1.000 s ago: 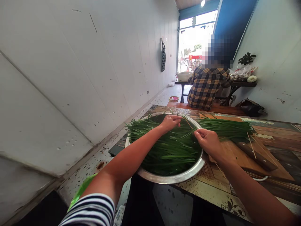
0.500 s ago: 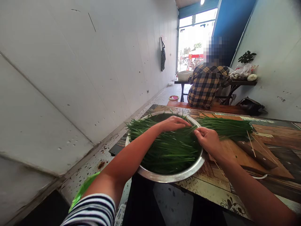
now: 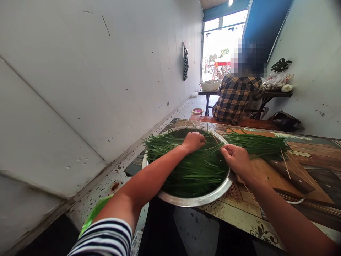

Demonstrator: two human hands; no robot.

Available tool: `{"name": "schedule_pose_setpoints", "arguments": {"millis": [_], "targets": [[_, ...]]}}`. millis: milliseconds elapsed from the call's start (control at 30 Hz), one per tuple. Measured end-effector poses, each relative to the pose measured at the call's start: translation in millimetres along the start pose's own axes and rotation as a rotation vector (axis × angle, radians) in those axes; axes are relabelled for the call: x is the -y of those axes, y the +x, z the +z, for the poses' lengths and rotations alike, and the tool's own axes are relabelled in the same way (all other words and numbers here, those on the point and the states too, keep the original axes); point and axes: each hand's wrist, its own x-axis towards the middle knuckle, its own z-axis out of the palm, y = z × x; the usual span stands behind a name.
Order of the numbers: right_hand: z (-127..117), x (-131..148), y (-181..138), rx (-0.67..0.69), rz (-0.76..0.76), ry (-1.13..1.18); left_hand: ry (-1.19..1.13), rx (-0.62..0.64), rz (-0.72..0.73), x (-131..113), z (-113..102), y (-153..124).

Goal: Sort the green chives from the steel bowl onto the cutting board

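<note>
A wide metal bowl [image 3: 186, 203] full of long green garlic chives [image 3: 197, 174] stands on the table in front of me. Over the far side of the bowl, my left hand [image 3: 194, 141] has its fingers curled closed around some chive blades. At the right rim my right hand [image 3: 234, 155] pinches the ends of a few chives between thumb and fingers. A thin wooden skewer [image 3: 215, 137] slants down to those fingertips; whether they grip it as well I cannot tell.
Right of the bowl, more chives [image 3: 261, 144] lie beside a wooden cutting board [image 3: 269, 174] with a knife [image 3: 293, 176] and a loose skewer [image 3: 285, 163]. Several skewers [image 3: 234, 190] lie by the rim. Ahead, a person in a plaid shirt [image 3: 237, 97] sits on a bench, facing away.
My left hand has drawn back leftward from the right hand, and its stretched fingers have curled in. My right hand keeps its pinch at the rim.
</note>
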Motion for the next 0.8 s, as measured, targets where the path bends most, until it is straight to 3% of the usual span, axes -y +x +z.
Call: {"name": "schedule_pose_setpoints", "arguments": {"millis": [233, 500, 800], "targets": [[0.3, 0.5, 0.3, 0.006, 0.016, -0.013, -0.443, -0.058, -0.192, 7.3, 0.3, 3.6], [-1.4, 3.3, 0.3, 0.003, 0.018, -0.022, -0.28, -0.011, -0.188, 5.4, -4.3, 3.4], [-0.9, 4.0, 0.9, 0.013, 0.035, -0.001, -0.353, -0.053, -0.204, 9.9, -5.1, 2.9]]}}
